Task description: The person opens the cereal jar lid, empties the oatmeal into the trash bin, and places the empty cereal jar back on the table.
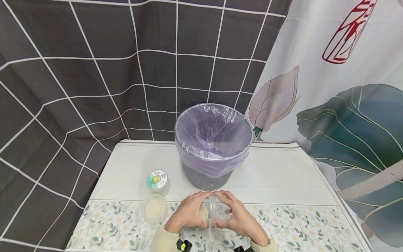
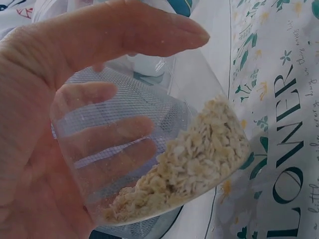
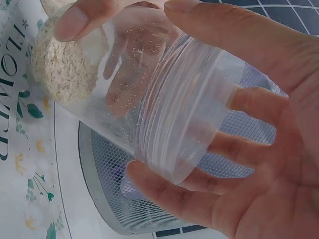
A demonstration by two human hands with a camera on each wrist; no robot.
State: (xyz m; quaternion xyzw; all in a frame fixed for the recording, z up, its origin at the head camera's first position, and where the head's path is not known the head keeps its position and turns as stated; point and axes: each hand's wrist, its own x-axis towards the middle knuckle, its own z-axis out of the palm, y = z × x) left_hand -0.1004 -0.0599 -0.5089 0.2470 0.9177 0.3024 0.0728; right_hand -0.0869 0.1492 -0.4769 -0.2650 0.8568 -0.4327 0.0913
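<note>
My left hand (image 1: 190, 212) grips a clear plastic jar (image 2: 114, 164) lying tilted over, with oat flakes (image 2: 199, 154) gathered at its bottom end and along its lower side. At the jar's mouth sits a clear lid (image 3: 187, 114). My right hand (image 1: 235, 214) holds this lid, thumb on one side and fingers round the other. Both hands are above the table's front part, just before the mesh bin (image 1: 206, 178). Whether the lid is screwed tight cannot be told.
The bin is lined with a purple bag (image 1: 195, 161). Left of my hands stand a tub of pale flakes (image 1: 154, 209) and, behind it, a container with a green-and-white printed top (image 1: 158, 180). A flowered cloth (image 1: 110, 224) covers the table's front; curtains (image 1: 157, 70) hang behind.
</note>
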